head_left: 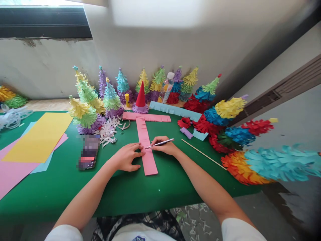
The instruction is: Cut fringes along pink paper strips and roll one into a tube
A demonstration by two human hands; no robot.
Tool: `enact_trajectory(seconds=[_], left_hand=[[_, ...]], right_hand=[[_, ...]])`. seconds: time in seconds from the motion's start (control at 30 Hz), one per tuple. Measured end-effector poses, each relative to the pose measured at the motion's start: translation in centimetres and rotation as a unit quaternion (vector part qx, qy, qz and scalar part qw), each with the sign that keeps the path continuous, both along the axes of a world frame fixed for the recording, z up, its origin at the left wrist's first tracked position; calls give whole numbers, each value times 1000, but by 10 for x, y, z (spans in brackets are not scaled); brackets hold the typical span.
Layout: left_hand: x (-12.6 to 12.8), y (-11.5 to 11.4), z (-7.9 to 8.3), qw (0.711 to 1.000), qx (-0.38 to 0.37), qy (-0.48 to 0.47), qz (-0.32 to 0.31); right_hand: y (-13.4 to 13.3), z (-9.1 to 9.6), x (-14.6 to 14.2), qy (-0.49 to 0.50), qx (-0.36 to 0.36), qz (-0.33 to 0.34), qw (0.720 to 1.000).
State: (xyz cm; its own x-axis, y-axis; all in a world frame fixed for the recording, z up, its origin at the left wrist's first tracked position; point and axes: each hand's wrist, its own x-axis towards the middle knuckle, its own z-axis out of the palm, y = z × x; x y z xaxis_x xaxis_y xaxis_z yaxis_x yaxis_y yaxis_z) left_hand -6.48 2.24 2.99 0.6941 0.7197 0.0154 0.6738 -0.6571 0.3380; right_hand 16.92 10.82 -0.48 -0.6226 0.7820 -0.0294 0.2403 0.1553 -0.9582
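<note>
A pink paper strip (149, 164) lies lengthwise on the green table, with slits cut along the far part of its right edge. My left hand (129, 156) rests beside it, fingers spread and fingertips pressing its left edge. In my right hand (163, 145) is a slim silver pen-shaped craft knife (164, 142), its tip touching the strip near my left fingertips. Across the strip's far end lies another slitted pink strip (155, 117). Behind that stands a red paper cone (141, 97) with a purple fringe at its base.
Several fringed paper trees (85, 90) line the back and right side. A phone (89, 152), paper scraps (110, 129) and coloured sheets (40, 137) lie left. A blue fringed strip (175, 110), bottle (168, 88), glue stick (127, 99) and thin wooden stick (203, 154) are also here.
</note>
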Motion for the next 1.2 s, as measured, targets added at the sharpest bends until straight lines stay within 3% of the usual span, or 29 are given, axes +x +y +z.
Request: enact_trajectory(seconds=[0.73,1.2], left_hand=[[2,-1,1,1000,4,22,19],[2,-2,0,1000,1,14,13]], right_hand=[[8,5,11,-32,88,44,995],[16,8,30,-6,19,39,999]])
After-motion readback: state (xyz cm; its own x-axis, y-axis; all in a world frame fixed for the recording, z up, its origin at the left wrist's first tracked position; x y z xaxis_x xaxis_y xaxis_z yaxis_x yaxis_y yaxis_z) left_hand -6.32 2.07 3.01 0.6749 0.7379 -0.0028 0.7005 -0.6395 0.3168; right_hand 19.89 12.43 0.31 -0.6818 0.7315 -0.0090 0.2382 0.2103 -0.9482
